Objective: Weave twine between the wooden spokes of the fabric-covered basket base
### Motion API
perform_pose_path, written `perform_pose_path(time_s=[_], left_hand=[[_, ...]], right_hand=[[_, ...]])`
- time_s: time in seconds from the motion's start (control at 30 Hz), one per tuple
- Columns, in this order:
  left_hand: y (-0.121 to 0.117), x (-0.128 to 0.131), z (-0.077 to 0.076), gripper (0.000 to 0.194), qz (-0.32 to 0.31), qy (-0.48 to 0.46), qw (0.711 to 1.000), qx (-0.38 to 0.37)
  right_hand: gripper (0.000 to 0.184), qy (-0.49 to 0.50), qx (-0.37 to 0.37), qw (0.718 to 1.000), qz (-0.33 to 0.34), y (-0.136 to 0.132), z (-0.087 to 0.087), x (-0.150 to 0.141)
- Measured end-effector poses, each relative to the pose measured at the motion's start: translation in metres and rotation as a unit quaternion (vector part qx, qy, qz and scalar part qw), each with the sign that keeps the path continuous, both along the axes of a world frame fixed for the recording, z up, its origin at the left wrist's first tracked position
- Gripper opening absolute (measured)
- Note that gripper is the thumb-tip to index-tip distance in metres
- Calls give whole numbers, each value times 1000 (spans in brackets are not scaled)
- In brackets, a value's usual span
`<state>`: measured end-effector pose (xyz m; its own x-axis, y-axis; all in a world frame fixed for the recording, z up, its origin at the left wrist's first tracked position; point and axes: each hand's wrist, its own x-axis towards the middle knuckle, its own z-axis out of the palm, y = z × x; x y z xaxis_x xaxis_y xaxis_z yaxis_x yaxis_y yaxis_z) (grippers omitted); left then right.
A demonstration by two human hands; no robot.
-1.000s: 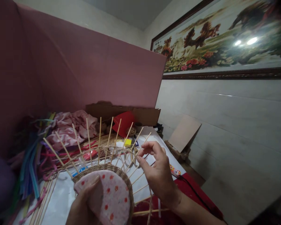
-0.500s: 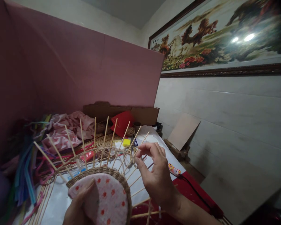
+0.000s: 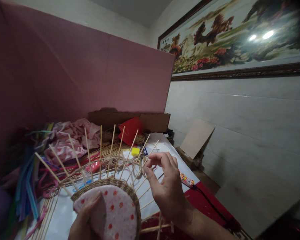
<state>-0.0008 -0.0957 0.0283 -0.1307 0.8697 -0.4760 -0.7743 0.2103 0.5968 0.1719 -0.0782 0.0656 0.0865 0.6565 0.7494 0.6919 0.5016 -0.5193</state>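
A half-made basket (image 3: pixel 107 182) is held up before me: a round base covered in pink cloth with red dots, a woven brown rim, and several pale upright canes fanning outward. My left hand (image 3: pixel 86 220) grips the base from below, thumb pressed on the dotted cloth. My right hand (image 3: pixel 165 186) is at the basket's right side, fingers pinched round a thin weaving cane (image 3: pixel 130 161) among the upright canes.
The white-covered table (image 3: pixel 65 210) holds loose canes, pink cloth (image 3: pixel 70 141), coloured strips (image 3: pixel 27 186), a red bag (image 3: pixel 130 130), a yellow block (image 3: pixel 135 151) and a cardboard box (image 3: pixel 152 121). A pink board stands behind. A red cloth with a black cable lies right.
The basket and both hands have shifted slightly left and down in view; the right hand's fingers have closed a little more round the weaving cane.
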Motion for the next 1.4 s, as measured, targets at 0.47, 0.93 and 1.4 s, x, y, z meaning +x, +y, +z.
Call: perform_pose_path(time_s=[0.47,0.93,1.4], left_hand=[[-3,4,6,9,-33,-22,999,24],[4,-1,-14,16,-60,-29,998,5],[6,-6,-22,14,-66,-40,997,27]], right_hand=[[29,-187,141,972,17,-10,-5,13],[29,-236,166,957,13,0,-15,11],[28,-208,165,963,49,-3,-4,14]])
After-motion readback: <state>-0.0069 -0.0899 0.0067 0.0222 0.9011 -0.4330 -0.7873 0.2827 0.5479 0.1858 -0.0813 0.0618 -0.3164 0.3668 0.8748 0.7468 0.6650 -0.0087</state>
